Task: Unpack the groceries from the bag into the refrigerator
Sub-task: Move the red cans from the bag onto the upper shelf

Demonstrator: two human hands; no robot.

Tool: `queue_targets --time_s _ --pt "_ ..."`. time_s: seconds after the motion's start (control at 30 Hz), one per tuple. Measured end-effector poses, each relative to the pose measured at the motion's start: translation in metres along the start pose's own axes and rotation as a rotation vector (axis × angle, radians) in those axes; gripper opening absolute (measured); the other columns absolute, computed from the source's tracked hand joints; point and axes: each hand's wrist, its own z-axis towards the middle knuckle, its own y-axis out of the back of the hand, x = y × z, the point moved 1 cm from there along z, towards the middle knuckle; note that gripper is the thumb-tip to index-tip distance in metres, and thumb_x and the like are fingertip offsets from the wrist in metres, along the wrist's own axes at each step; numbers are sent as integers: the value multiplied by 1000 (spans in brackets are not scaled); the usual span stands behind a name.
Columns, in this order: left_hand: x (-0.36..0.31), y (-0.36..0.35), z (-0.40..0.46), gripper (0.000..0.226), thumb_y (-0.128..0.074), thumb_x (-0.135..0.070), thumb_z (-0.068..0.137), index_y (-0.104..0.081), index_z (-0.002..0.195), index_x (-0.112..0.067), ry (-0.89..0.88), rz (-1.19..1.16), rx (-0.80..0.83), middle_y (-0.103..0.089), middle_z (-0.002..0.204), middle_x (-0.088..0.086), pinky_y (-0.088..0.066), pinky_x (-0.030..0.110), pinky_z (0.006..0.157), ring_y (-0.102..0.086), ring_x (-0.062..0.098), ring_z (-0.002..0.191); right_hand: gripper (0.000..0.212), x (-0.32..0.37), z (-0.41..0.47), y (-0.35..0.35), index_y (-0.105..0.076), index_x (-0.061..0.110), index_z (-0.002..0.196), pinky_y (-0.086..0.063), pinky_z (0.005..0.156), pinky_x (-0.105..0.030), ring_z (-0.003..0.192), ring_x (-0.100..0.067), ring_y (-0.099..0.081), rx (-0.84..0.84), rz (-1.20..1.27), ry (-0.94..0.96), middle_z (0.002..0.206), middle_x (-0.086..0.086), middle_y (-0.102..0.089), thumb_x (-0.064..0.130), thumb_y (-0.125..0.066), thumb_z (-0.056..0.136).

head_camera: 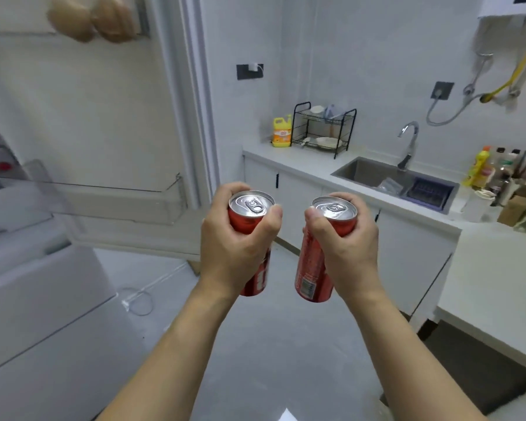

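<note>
My left hand [234, 247] grips a red drink can [251, 205] upright, its silver top and pull tab facing me. My right hand [343, 247] grips a second red can [313, 268], also upright, a hand's width to the right of the first. Both cans are held in the air over the grey floor. The open refrigerator door [82, 117] stands to the left, with a clear door shelf [119, 196] level with the cans. Two brown rounded items [91, 19] sit in the top door rack. The grocery bag is not in view.
A white counter [310, 165] with a steel sink [377, 174] and tap runs along the right. On it stand a yellow detergent bottle [281, 132], a black dish rack [324, 129] and several bottles [495, 168]. A white cable [140, 299] lies on the floor.
</note>
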Motion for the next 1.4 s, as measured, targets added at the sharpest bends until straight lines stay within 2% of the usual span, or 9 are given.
queue_targets --time_s 0.13,0.23,0.37,0.73,0.87,1.0,1.13,1.27,1.4 --pt "10 51 13 40 -69 -45 70 -58 97 -17 -16 70 -112 -66 80 -6 -50 19 59 -65 10 69 45 1 2 -59 -57 30 99 -59 74 -45 80 -21 -70 101 47 -2 87 2 -68 54 -71 64" --pt "17 90 19 41 -68 -46 69 -58 96 -16 -10 114 -199 -66 79 -9 -49 16 59 -64 7 68 41 5 -1 -103 -58 33 94 -58 71 -36 77 -14 -68 172 99 6 82 10 -68 54 -72 61" --pt "25 139 22 40 -67 -48 69 -58 94 -17 -26 204 -306 -65 78 -15 -47 13 62 -63 5 69 38 11 -10 -157 -58 35 92 -58 76 -47 80 -23 -70 283 163 -2 86 3 -69 52 -74 62" --pt "26 236 17 39 -67 -48 71 -58 93 -18 -44 428 -577 -66 83 -12 -49 16 65 -64 7 73 41 31 -29 -268 -59 31 95 -58 74 -38 79 -20 -70 569 305 19 86 7 -69 52 -73 62" --pt "28 256 18 39 -66 -50 71 -58 93 -19 -40 513 -642 -65 83 -11 -49 16 64 -64 8 73 41 31 -29 -298 -59 31 95 -58 77 -44 81 -22 -70 652 373 3 89 3 -69 52 -73 63" --pt "24 272 29 40 -65 -51 71 -57 93 -19 -40 580 -731 -64 81 -17 -46 12 62 -63 4 71 43 32 -24 -327 -59 31 95 -57 77 -37 82 -15 -68 726 407 1 90 6 -68 55 -70 60" --pt "24 291 35 41 -66 -50 71 -58 92 -16 -54 618 -830 -65 81 -15 -50 18 64 -64 5 72 46 36 -24 -355 -59 31 96 -58 74 -31 80 -8 -67 807 438 -4 89 11 -67 57 -69 60" --pt "30 314 34 42 -67 -51 71 -58 94 -17 -43 662 -891 -65 82 -14 -50 18 64 -64 6 73 43 41 -31 -386 -60 28 96 -58 76 -46 81 -22 -69 869 477 -18 90 3 -69 52 -73 63" --pt "36 342 38 43 -68 -51 70 -58 94 -17 -38 691 -924 -66 83 -15 -51 20 65 -64 6 73 41 46 -42 -418 -59 29 95 -59 75 -40 78 -18 -69 899 487 -3 87 6 -69 50 -73 63"
